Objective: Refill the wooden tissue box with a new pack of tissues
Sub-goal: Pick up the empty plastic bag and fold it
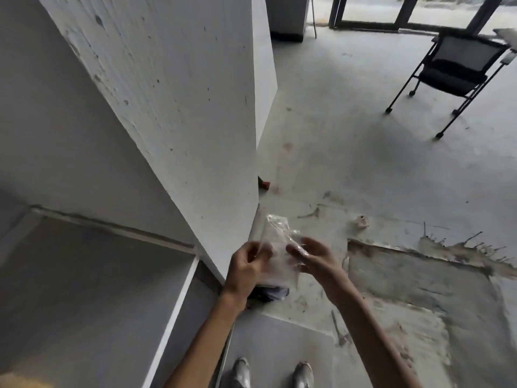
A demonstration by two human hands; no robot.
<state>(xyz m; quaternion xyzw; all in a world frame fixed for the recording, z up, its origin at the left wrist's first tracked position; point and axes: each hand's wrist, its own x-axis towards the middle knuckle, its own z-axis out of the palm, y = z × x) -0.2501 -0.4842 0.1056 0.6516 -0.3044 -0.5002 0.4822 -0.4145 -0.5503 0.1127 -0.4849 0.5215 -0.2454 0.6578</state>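
Note:
I hold a clear plastic tissue wrapper (275,247) in front of me at waist height, over the concrete floor. My left hand (246,268) pinches its left edge with curled fingers. My right hand (314,259) grips its right side, fingers curled over the crinkled film. The wrapper looks see-through; whether tissues are inside I cannot tell. The wooden tissue box is not in view.
A white pillar (181,107) stands directly ahead at left, with a white ledge (173,317) below it. A black chair on wheels (458,71) is at the far right. A dark object (268,294) lies on the floor under my hands. The floor (405,289) is patched and stained.

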